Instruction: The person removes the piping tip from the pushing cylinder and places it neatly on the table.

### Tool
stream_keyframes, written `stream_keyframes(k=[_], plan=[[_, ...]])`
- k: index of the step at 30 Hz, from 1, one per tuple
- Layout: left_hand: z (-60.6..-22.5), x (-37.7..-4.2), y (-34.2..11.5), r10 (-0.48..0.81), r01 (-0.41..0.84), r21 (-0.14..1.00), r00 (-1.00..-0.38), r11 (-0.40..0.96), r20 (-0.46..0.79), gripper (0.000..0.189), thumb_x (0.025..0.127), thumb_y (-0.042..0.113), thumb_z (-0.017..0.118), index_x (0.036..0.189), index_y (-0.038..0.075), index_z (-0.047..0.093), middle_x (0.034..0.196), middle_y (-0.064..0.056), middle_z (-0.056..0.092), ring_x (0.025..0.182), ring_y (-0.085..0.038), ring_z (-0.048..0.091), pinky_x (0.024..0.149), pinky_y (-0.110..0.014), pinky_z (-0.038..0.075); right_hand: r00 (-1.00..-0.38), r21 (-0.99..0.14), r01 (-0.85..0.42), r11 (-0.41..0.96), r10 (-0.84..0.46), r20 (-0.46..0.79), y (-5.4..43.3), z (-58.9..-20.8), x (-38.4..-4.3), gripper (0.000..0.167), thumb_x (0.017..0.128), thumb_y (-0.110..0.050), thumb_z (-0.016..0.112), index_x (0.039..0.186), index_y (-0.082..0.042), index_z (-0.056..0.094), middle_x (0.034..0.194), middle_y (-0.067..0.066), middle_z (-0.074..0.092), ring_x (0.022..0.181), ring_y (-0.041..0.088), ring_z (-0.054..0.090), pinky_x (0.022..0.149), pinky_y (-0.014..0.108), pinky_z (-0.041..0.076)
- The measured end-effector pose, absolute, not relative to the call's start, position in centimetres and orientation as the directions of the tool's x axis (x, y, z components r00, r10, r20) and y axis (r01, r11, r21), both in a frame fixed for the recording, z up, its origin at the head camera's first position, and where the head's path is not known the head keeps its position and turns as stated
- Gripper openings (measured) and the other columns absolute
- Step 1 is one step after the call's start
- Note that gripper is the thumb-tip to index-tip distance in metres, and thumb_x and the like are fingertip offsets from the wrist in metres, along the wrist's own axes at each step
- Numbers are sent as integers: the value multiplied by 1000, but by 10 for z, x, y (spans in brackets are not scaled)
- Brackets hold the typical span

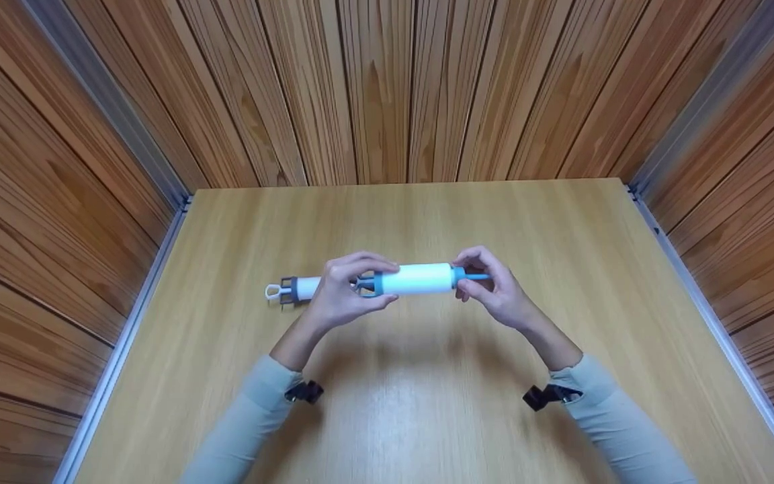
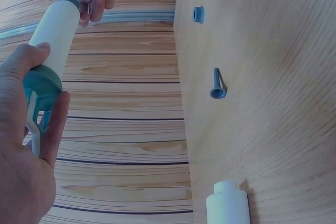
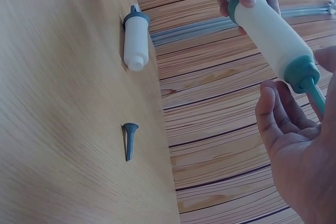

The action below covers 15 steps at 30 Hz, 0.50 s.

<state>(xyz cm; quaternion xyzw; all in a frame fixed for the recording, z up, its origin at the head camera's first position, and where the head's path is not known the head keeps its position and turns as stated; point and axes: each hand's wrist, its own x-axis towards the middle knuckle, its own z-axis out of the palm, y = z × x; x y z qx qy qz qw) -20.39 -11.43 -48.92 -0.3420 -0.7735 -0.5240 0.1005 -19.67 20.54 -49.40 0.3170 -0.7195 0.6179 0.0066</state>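
Observation:
An icing syringe (image 1: 419, 279) with a white barrel and teal fittings is held level above the table between both hands. My left hand (image 1: 347, 290) grips its handle end, thumb and fingers round the teal collar (image 2: 44, 83). At the other end my right hand (image 1: 500, 297) has thumb and fingers about the teal nozzle cap (image 3: 302, 72), with the slim nozzle (image 1: 478, 276) pointing into the palm. A second syringe (image 3: 136, 40), white with dark blue-grey fittings, lies on the table behind my left hand, which partly covers it in the head view.
A blue-grey nozzle (image 2: 217, 85) and a small ring (image 2: 198, 14) lie separately on the wooden table (image 1: 387, 417); the head view hides both. Wood-panelled walls (image 1: 373, 87) with metal edge strips (image 1: 125, 336) bound the table at the back and sides.

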Motion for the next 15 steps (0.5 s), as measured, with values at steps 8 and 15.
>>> stream_keyframes(k=[8,15], plan=[[-488,-203,-114,428,631,746,-747,212,510,38,88,7,95,125,8,85,127,-14,83,123,-34,79,108,-42,65,-811,-879,-470,83,-433,393,205,-494,-196,20,110,9,56,130,14,54,109,-9,68,83,5,68,73,21,59],[-488,-202,-114,426,629,746,-749,216,508,38,89,8,96,125,9,85,129,-12,83,125,-33,79,109,-44,65,-812,-885,-462,62,-432,393,205,-495,-196,23,107,11,59,129,14,53,111,-9,68,86,5,67,75,20,59]])
